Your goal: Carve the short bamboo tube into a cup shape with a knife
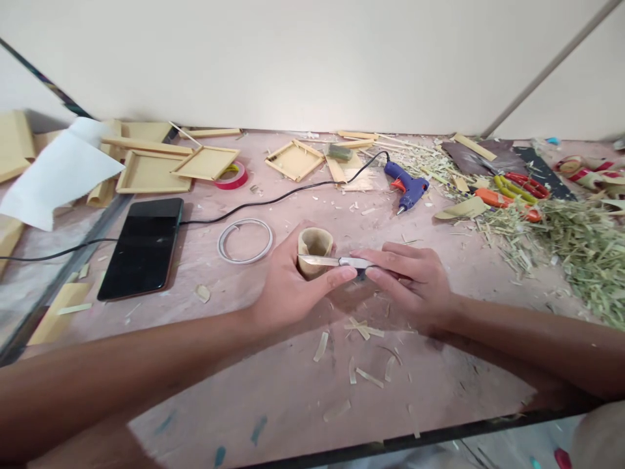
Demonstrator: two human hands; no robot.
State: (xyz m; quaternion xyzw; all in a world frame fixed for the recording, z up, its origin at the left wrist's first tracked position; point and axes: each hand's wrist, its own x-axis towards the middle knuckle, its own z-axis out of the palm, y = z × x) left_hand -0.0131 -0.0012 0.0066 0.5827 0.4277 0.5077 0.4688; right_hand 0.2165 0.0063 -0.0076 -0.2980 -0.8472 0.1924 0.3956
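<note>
My left hand [288, 286] is wrapped around a small hollow cup-like piece [315, 242], tan and apparently bamboo, its opening facing up. In my right hand [415, 273] is a craft knife [355, 262], gripped by its silvery handle between thumb and fingers. The knife's blade lies across the near side of the cup's rim, pointing left. My left thumb stretches along the knife and touches it near the base of the blade. Below my hands, thin pale shavings [361, 329] are scattered on the pinkish table [273, 391].
A phone [141, 244] and a white tape roll [245, 241] lie at left, with shallow wooden frames [153, 170] behind. A blue glue gun [407, 185] trails a black cord. Orange-handled tools [508, 202] and heaped shavings [586, 254] are at right. A pale wall [303, 65] stands behind.
</note>
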